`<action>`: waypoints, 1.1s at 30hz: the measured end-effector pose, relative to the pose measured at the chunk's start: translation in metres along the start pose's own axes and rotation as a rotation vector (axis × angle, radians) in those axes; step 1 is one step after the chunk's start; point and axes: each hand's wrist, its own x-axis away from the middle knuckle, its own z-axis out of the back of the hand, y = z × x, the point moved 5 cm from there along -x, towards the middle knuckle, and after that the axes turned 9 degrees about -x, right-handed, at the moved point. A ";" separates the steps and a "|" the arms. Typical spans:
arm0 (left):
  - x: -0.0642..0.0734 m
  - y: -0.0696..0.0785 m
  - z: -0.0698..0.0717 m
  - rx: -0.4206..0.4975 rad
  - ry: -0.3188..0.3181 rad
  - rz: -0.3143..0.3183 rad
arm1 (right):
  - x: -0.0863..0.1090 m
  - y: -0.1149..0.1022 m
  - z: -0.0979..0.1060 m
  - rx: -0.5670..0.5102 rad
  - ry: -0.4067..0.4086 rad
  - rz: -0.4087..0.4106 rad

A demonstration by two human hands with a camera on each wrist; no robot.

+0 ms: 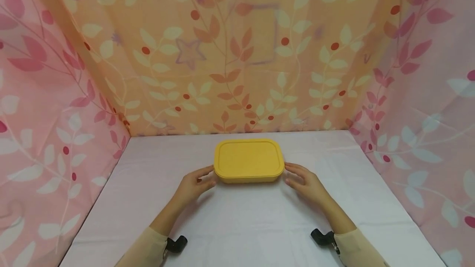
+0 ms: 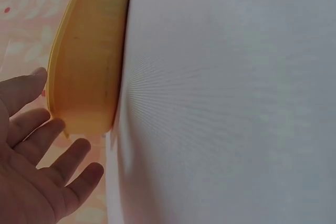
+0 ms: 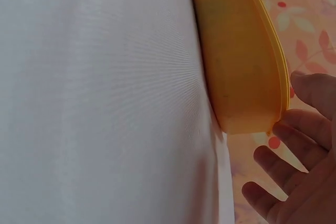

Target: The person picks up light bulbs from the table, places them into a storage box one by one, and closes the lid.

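A yellow lidded food container [image 1: 249, 159] stands on the white-covered table, its lid on. At its left end is my left hand [image 1: 196, 182], with the fingertips at the lid's rim and the fingers fairly straight and spread in the left wrist view. My right hand [image 1: 305, 180] mirrors it at the right end. In the right wrist view the fingertips [image 3: 284, 129] meet the rim near the corner, while the lower fingers stand apart from the container's side wall [image 3: 236, 61]. What is inside the container is hidden by the lid.
White cloth [image 1: 245, 226] covers the table. A yellow-orange leaf-patterned curtain [image 1: 222, 52] hangs behind it, and pink patterned curtains [image 1: 44, 114] flank both sides. Small black devices [image 1: 177, 244] are strapped at both wrists.
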 end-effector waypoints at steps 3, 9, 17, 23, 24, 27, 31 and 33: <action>0.010 0.000 0.001 0.012 -0.001 0.029 | 0.005 -0.003 0.000 0.026 0.003 0.045; 0.024 0.000 0.001 -0.055 -0.015 -0.007 | 0.012 -0.007 -0.002 0.126 0.003 0.107; 0.034 0.004 0.012 -0.152 -0.025 -0.111 | 0.014 -0.020 -0.003 0.271 0.010 0.244; 0.039 0.005 0.022 -0.244 -0.016 -0.149 | 0.015 -0.029 -0.002 0.352 0.005 0.338; 0.039 0.005 0.023 -0.259 -0.012 -0.152 | 0.016 -0.029 -0.001 0.370 0.004 0.340; 0.042 0.004 0.026 -0.307 -0.008 -0.164 | 0.019 -0.030 0.001 0.430 -0.001 0.345; 0.047 0.001 0.028 -0.390 -0.003 -0.211 | 0.023 -0.031 0.005 0.511 -0.003 0.371; 0.050 0.000 0.030 -0.427 0.006 -0.235 | 0.025 -0.032 0.007 0.537 -0.002 0.397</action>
